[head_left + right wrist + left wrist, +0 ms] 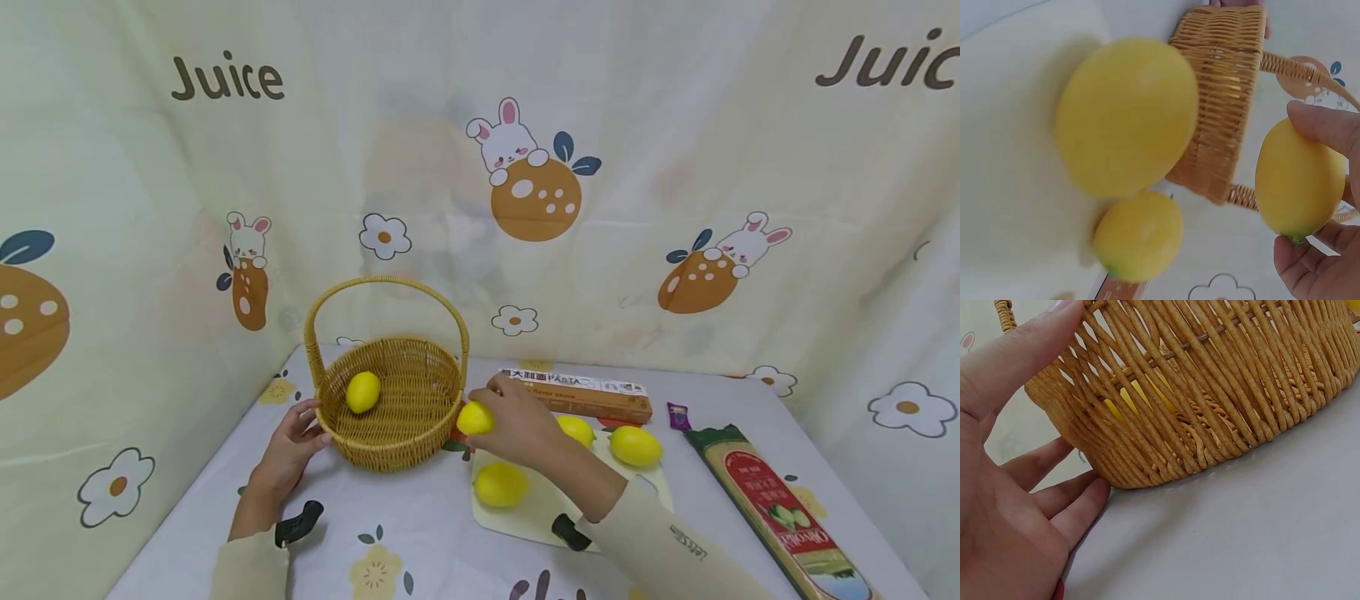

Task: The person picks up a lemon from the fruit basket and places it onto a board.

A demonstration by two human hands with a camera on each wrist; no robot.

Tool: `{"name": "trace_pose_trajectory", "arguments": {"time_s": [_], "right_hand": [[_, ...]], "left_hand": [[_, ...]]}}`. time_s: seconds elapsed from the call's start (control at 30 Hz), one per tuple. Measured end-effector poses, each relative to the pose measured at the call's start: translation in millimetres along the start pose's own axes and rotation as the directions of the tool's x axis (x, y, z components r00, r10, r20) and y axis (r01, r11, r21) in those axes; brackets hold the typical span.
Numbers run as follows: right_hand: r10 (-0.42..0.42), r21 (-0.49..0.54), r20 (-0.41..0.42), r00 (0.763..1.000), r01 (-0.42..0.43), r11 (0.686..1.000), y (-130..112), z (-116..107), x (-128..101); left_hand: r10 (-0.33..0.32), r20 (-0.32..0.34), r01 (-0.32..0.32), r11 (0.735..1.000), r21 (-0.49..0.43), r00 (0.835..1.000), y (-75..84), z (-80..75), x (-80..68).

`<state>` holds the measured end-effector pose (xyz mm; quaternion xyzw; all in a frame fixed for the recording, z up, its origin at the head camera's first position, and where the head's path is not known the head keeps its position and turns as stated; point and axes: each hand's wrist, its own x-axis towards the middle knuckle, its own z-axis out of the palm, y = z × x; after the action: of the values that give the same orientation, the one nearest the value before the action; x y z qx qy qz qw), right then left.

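In the head view my right hand (517, 421) pinches a lemon (476, 418) between thumb and fingers, beside the right wall of a wicker basket (397, 457). The right wrist view shows that lemon (1300, 178) with its green tip against a fingertip. My left hand (291, 450) rests at the basket's left side; in the left wrist view its thumb and extended fingers touch the woven wall (1179, 406). One lemon (363, 392) lies inside the basket, at the left. A pale cutting board (517, 522) carries several lemons, the nearest (501, 485) at its left edge.
Behind the board lies a pasta box (592, 398). A small purple packet (678, 416) and a long green-and-red pasta bag (780, 508) are on the right. The basket's tall handle (386, 281) arches over it. A printed curtain (420, 167) closes off the back.
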<state>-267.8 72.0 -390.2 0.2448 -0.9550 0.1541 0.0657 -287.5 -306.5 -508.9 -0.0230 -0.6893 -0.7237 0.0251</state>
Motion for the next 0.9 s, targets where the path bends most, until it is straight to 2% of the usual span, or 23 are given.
{"name": "trace_pose_trajectory", "arguments": {"time_s": [0.3, 0.43, 0.67, 0.9], "right_hand": [[0.060, 0.010, -0.016, 0.998, -0.060, 0.998, 15.9, -2.2, -27.2], [0.113, 0.010, -0.030, 0.993, -0.113, 0.994, 21.1, -1.5, -37.7], [0.118, 0.004, -0.037, 0.992, -0.118, 0.993, 32.8, 3.3, -58.1], [0.196, 0.014, -0.063, 0.978, -0.196, 0.981, 48.9, 11.9, -76.1]], "left_hand": [[-0.012, -0.006, 0.012, 1.000, 0.002, 1.000, 2.9, 1.6, -1.2], [-0.014, -0.004, 0.014, 1.000, 0.004, 1.000, 2.9, 1.4, -1.3], [-0.001, -0.016, 0.000, 1.000, -0.012, 1.000, 2.7, -2.2, -5.3], [0.011, 0.005, -0.010, 1.000, -0.027, 1.000, 1.2, 1.9, -1.9]]}}
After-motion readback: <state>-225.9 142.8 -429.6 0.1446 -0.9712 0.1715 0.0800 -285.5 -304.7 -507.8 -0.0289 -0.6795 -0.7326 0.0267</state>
